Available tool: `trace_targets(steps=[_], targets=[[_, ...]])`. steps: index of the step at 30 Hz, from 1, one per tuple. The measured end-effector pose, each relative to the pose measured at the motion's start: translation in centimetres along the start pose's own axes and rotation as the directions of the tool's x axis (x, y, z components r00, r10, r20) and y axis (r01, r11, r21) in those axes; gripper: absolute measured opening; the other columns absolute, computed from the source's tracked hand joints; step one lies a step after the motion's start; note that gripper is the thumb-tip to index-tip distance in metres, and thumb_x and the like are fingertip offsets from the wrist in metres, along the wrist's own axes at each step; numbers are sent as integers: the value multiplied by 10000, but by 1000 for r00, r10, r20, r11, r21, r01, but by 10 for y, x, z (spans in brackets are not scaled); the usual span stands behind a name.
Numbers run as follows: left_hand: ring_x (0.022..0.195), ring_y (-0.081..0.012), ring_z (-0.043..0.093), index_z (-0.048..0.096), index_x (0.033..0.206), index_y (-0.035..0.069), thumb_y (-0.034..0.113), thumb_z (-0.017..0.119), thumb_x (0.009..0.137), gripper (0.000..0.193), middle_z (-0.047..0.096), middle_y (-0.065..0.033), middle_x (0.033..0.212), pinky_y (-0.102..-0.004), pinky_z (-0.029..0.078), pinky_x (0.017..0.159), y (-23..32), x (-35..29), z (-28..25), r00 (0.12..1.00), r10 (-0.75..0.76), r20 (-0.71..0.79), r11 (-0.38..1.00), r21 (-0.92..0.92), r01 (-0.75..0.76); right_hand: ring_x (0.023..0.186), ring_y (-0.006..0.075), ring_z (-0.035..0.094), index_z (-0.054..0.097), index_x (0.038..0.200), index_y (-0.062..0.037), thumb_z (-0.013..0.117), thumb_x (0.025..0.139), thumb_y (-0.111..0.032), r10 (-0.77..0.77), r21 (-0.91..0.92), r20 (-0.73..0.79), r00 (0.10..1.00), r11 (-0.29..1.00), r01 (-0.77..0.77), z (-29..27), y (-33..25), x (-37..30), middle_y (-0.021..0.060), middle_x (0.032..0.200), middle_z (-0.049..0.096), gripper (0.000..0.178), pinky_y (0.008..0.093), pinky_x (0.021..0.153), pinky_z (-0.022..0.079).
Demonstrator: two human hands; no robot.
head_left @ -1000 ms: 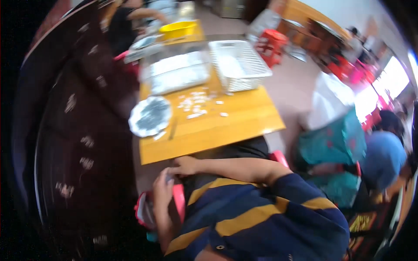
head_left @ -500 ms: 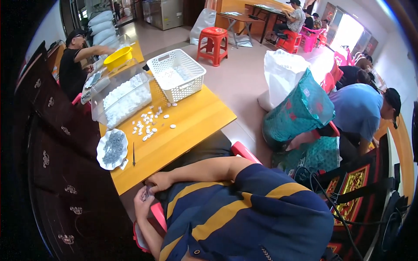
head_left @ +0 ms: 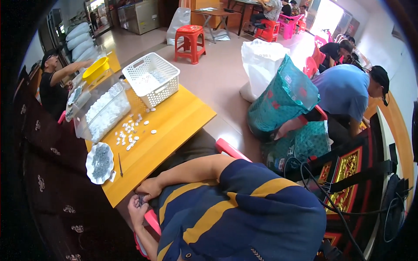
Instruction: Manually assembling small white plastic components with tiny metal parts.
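Just off the near corner of the yellow table (head_left: 165, 143), my left hand (head_left: 137, 210) and my right hand (head_left: 149, 188) meet with curled fingers. A small dark greyish piece shows between them, too small and too covered to name. On the table closest to my hands are a thin dark pointed tool (head_left: 120, 165) and a white scalloped dish (head_left: 90, 167) holding small grey parts. Farther along lie several small white oval pieces (head_left: 129, 138), scattered loosely.
A clear bin (head_left: 80, 130) of white pieces and a white perforated basket (head_left: 167, 89) stand on the table. Across it, a person reaches toward a yellow basin (head_left: 96, 69). To the right are a teal bag (head_left: 278, 104), a white sack (head_left: 261, 58) and a bending person. A red stool (head_left: 190, 43) stands beyond.
The whole scene has shifted left in view as my head turned slightly. My hands stay together at the table corner, with fingers slightly rearranged around the small piece.
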State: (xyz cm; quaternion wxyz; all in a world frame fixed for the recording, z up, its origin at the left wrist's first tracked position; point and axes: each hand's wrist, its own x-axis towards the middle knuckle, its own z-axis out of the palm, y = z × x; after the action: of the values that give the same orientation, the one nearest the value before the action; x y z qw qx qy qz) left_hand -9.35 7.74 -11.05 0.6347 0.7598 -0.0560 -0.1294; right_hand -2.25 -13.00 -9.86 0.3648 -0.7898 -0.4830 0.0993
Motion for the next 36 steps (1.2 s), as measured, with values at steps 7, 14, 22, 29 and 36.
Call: trace_targets(steps=[7,14,22,29,36], targets=[[955,-160,573,504,1155,-12,2,707,678,519,580,-78,1029,-284,468,861,11,-4,5,999,-30,-22,991,132,32,973,387,610,595,1077,-1,732,718,-271,22,-24,53,998,1000,-20,-3,-4,0,223,1012,631,469,442,842,497],[1002,-149,534,467,1191,21,-9,735,666,589,515,-51,1068,-272,434,902,-10,-2,4,1000,16,11,996,-86,-15,942,355,618,621,1027,-9,774,643,-277,15,57,-10,1000,998,-15,-2,-3,-2,201,988,640,493,415,819,501],[988,-151,549,453,1212,10,-1,694,701,564,543,-51,1076,-267,435,896,-9,-7,5,1000,13,-14,996,-84,-14,904,309,618,623,1010,-13,786,645,-268,119,174,27,992,977,-122,-2,-5,2,165,942,639,474,384,789,495],[902,-124,553,488,1183,10,2,695,746,484,556,-38,999,-243,451,811,8,-14,14,996,31,-86,991,-130,-42,948,324,617,611,1080,-41,774,690,-226,232,136,49,972,962,-236,8,3,9,154,964,647,462,397,819,493],[831,-99,550,556,1159,27,152,644,882,316,576,-14,1003,-236,451,740,-2,-23,11,1000,5,12,937,-349,-1,1047,357,599,591,1151,-73,708,744,-159,44,110,55,998,993,-50,8,-10,16,184,1090,634,433,438,873,485]])
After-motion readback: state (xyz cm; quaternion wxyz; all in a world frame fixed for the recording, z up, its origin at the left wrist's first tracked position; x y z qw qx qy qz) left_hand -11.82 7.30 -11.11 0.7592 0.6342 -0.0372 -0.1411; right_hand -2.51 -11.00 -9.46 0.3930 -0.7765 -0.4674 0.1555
